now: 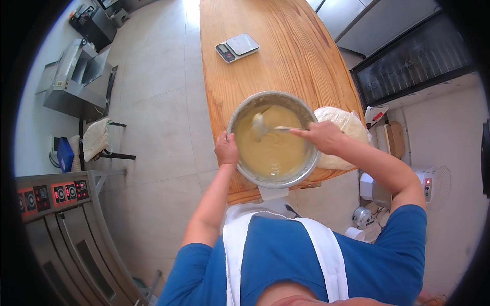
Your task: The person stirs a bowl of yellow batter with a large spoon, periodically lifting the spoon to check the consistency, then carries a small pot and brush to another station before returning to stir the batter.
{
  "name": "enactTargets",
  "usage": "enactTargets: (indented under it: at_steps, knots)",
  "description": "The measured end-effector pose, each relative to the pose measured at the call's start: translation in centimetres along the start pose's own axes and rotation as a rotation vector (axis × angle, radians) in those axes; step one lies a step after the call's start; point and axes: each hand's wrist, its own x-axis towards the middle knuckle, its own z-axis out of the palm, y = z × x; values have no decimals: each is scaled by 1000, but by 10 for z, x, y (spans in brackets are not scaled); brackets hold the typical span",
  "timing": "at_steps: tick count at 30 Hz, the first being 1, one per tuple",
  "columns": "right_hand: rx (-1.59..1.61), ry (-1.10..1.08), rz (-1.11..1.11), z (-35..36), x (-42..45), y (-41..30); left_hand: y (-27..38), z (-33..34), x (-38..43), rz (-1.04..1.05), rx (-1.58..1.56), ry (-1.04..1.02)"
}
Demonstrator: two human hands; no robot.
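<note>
A round metal bowl [264,183] stands at the near end of the wooden table [275,72]. Pale yellow batter [268,157] fills its lower part. With fingers and thumb at the rim, my left hand [227,150] grips the bowl's left side. My right hand [325,137] reaches over the right rim, closed around the handle of a metal spoon [288,129]. The spoon's head, coated and somewhat blurred, is at the batter's surface left of the bowl's middle. Behind my right hand lies a large pale mass, apparently dough, in clear plastic [344,116], beside the bowl.
A digital kitchen scale [237,48] sits farther up the table. Under the bowl's near side, a white flat piece [273,193] sticks out past the table edge. An oven with lit controls [71,191] is at left, below a steel machine [80,82] by the wall.
</note>
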Motion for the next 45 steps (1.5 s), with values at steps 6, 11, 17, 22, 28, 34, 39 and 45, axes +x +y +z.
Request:
enactTargets:
  at_steps: [6,11,17,22,28,34,39,45]
  knots:
    - [-143,60,-73,-6,57,13,-4,5,3,80,-10,-1]
    - [157,-47,235,40,22,67,2,1,3,24,-2,-6]
    - [1309,-480,605,86,-68,14,-1,8,1,12,44,34]
    - [2335,-681,739,101,-72,-70,-13,16,4,156,73,185]
    - [3579,-597,138,120,-9,-136,-15,12,8,154,-8,137]
    - [2707,155,350,82,-49,-127,-14,10,12,106,-2,82]
    - [1891,415,399,37,-104,-124,-16,15,16,67,-1,24]
    - [1244,799,360,9,-137,-128,-7,17,16,48,20,14]
